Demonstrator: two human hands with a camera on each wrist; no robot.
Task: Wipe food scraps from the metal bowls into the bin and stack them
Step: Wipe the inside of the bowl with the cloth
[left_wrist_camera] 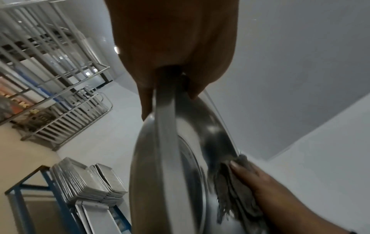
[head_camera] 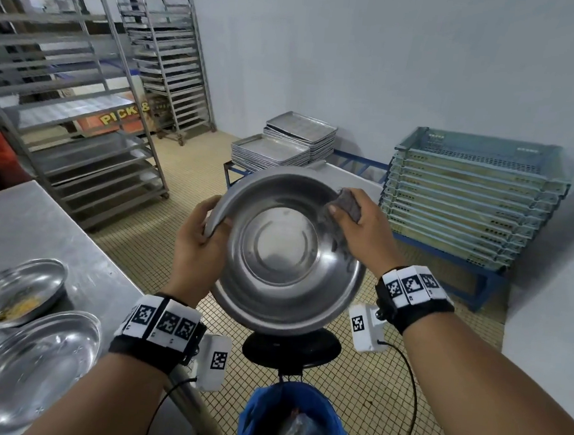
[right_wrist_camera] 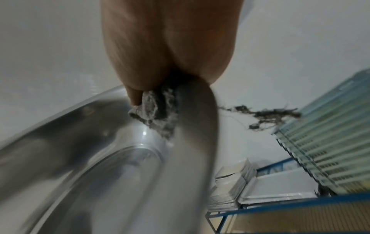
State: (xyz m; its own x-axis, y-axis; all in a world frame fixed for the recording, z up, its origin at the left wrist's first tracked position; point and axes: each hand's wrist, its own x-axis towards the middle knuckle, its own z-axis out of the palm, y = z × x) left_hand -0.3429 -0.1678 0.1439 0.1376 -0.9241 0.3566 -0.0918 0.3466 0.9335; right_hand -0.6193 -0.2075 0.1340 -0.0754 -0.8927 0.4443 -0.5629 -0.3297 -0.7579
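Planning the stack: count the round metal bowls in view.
3: one round metal bowl held over the blue-lined bin; two on the steel table, one with scraps, one nearer. Others may be out of frame.

We cannot see most of the fingers of our left hand (head_camera: 197,244); they curl behind the rim of the bowl (head_camera: 286,248) we hold. In the left wrist view that rim (left_wrist_camera: 166,142) is smeared with blur, and so is the bowl's wall (right_wrist_camera: 80,158) in the right wrist view. The cloth (head_camera: 346,204) is largely covered by our right hand (head_camera: 364,226). The bin (head_camera: 293,420) is cut off by the bottom edge of the head view, and what lies inside it is too blurred to name. The bowl hides part of a black round thing (head_camera: 290,349) below it. The scraps in the far bowl (head_camera: 15,290) on the table (head_camera: 37,225) are too small to identify.
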